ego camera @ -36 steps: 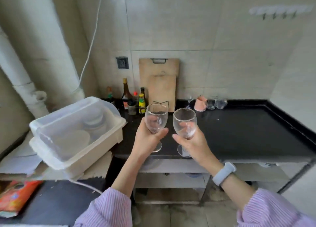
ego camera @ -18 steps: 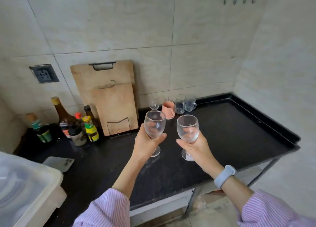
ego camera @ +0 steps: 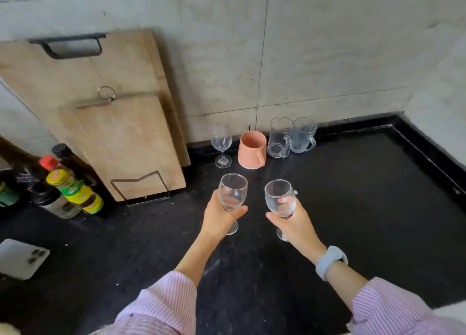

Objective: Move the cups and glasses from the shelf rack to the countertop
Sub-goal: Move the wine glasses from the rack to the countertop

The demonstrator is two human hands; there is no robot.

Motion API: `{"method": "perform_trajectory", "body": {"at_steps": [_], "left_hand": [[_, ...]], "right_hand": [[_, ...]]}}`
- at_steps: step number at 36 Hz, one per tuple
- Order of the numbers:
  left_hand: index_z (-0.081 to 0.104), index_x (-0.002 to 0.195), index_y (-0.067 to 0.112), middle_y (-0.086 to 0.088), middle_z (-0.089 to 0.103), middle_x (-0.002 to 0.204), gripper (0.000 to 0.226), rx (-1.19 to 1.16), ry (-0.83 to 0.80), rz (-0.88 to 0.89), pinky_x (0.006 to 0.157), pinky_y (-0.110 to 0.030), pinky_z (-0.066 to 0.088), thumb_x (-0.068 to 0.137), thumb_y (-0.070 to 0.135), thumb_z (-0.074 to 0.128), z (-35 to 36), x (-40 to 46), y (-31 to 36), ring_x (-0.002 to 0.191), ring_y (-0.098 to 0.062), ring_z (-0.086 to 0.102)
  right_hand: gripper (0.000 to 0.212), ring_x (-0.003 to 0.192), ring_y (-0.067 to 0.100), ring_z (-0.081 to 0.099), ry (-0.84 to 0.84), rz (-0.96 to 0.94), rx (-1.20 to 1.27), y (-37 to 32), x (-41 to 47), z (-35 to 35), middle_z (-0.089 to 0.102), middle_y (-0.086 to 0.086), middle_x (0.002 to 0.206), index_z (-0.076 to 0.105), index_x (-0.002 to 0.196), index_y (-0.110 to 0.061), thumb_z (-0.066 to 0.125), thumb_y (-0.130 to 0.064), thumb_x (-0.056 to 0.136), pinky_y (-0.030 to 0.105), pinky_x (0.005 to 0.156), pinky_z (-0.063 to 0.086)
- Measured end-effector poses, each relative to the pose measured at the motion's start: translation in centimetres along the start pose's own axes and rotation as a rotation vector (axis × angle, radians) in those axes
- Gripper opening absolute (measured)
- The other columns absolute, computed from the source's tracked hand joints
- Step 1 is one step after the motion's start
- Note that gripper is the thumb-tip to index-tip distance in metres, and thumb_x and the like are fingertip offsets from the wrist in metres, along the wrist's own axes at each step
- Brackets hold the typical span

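Note:
My left hand (ego camera: 218,218) grips a clear wine glass (ego camera: 232,191) by the bowl, upright above the black countertop (ego camera: 365,208). My right hand (ego camera: 296,225) grips a second wine glass (ego camera: 280,197) the same way, a little to the right. Against the back wall stand a small wine glass (ego camera: 222,144), a pink cup (ego camera: 252,149) upside down, and two clear glass mugs (ego camera: 280,136) (ego camera: 302,135). The shelf rack is out of view.
Two wooden cutting boards (ego camera: 113,123) lean on the wall in a wire stand at the left. Several sauce bottles (ego camera: 73,188) cluster at the far left. A phone (ego camera: 21,259) lies face down near the left edge. Tiled walls close the back and right.
I have stepped up to the counter and both hands have carried the wine glasses forward over it, closer to the cups by the wall. The plastic bin has left the view.

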State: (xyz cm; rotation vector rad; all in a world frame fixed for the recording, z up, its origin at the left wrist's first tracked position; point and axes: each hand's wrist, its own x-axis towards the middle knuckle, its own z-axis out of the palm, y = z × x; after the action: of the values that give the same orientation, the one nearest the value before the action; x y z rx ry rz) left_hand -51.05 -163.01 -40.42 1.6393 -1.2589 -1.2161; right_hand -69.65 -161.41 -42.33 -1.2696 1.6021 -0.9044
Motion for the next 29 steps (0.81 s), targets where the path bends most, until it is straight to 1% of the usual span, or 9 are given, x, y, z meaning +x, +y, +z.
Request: {"method": "perform_trajectory", "body": {"at_steps": [4, 8, 12, 16, 19, 21, 23, 27, 29], "left_hand": [[0.051, 0.104, 0.023, 0.008, 0.062, 0.095, 0.046, -0.006, 0.019, -0.072, 0.075, -0.025, 0.045, 0.067, 0.017, 0.079, 0.7, 3.8, -2.4, 0.09, -0.011, 0.061], [0.05, 0.103, 0.026, 0.013, 0.061, 0.093, 0.047, 0.026, 0.035, -0.091, 0.075, -0.023, 0.044, 0.067, 0.018, 0.079, 0.9, 7.7, -3.9, 0.088, -0.007, 0.059], [0.048, 0.105, 0.031, 0.019, 0.058, 0.094, 0.05, 0.073, 0.046, -0.081, 0.076, -0.023, 0.044, 0.067, 0.02, 0.08, 0.7, 11.2, -5.0, 0.089, -0.003, 0.057], [0.049, 0.105, 0.034, 0.02, 0.058, 0.092, 0.053, 0.082, 0.08, -0.053, 0.072, -0.019, 0.046, 0.064, 0.019, 0.081, 0.4, 13.8, -5.6, 0.087, -0.001, 0.058], [0.049, 0.102, 0.036, 0.019, 0.058, 0.092, 0.054, 0.059, 0.136, -0.028, 0.072, -0.019, 0.048, 0.063, 0.018, 0.081, 0.4, 15.1, -5.9, 0.087, -0.002, 0.058], [0.049, 0.104, 0.035, 0.018, 0.058, 0.094, 0.054, 0.041, 0.167, -0.016, 0.075, -0.022, 0.05, 0.064, 0.017, 0.081, 0.4, 15.8, -6.0, 0.089, -0.005, 0.06], [0.05, 0.104, 0.034, 0.018, 0.058, 0.094, 0.053, 0.04, 0.189, -0.003, 0.078, -0.023, 0.051, 0.065, 0.017, 0.081, 0.4, 16.3, -6.1, 0.09, -0.006, 0.06], [0.051, 0.102, 0.032, 0.018, 0.058, 0.091, 0.048, 0.048, 0.216, -0.001, 0.078, -0.023, 0.049, 0.066, 0.019, 0.081, 0.0, 17.2, -5.9, 0.088, -0.007, 0.06], [0.051, 0.102, 0.03, 0.018, 0.058, 0.089, 0.047, 0.048, 0.228, -0.008, 0.072, -0.017, 0.045, 0.067, 0.019, 0.081, -0.2, 17.5, -5.8, 0.084, -0.004, 0.058]], "right_hand": [[0.043, 0.094, 0.011, 0.058, -0.042, 0.012, -0.092, 1.5, 4.1, 1.3, 0.06, -0.005, 0.104, 0.048, 0.107, -0.025, 0.074, -0.032, 0.073, 0.013, 0.07, 0.04], [0.043, 0.085, 0.003, 0.057, -0.111, 0.009, -0.108, 1.9, 8.0, 3.2, 0.057, -0.018, 0.095, 0.044, 0.103, -0.034, 0.074, -0.036, 0.072, 0.006, 0.066, 0.037], [0.043, 0.081, -0.001, 0.057, -0.111, 0.012, -0.067, 1.8, 11.4, 5.1, 0.056, -0.024, 0.091, 0.045, 0.103, -0.034, 0.074, -0.037, 0.071, 0.002, 0.058, 0.039], [0.045, 0.081, -0.008, 0.056, -0.101, 0.005, -0.001, 1.6, 14.0, 6.8, 0.055, -0.027, 0.091, 0.046, 0.107, -0.034, 0.074, -0.032, 0.072, -0.005, 0.059, 0.038], [0.047, 0.084, -0.002, 0.058, -0.104, 0.009, 0.012, 1.6, 15.7, 7.8, 0.059, -0.017, 0.098, 0.049, 0.113, -0.028, 0.074, -0.03, 0.073, 0.003, 0.069, 0.042], [0.046, 0.088, 0.007, 0.061, -0.109, 0.024, 0.021, 1.7, 16.5, 8.4, 0.062, -0.008, 0.103, 0.049, 0.113, -0.026, 0.073, -0.029, 0.074, 0.019, 0.079, 0.049], [0.042, 0.093, 0.014, 0.063, -0.102, 0.031, 0.028, 1.7, 17.2, 8.8, 0.063, -0.003, 0.104, 0.052, 0.11, -0.024, 0.073, -0.028, 0.074, 0.028, 0.084, 0.05], [0.036, 0.093, 0.02, 0.063, -0.092, 0.021, 0.018, 1.1, 18.3, 9.4, 0.065, 0.002, 0.099, 0.055, 0.109, -0.015, 0.07, -0.025, 0.077, 0.032, 0.085, 0.05], [0.031, 0.083, 0.013, 0.062, -0.107, 0.01, 0.019, 0.7, 18.7, 9.5, 0.064, 0.001, 0.091, 0.055, 0.106, -0.014, 0.068, -0.022, 0.079, 0.024, 0.078, 0.049]]}}
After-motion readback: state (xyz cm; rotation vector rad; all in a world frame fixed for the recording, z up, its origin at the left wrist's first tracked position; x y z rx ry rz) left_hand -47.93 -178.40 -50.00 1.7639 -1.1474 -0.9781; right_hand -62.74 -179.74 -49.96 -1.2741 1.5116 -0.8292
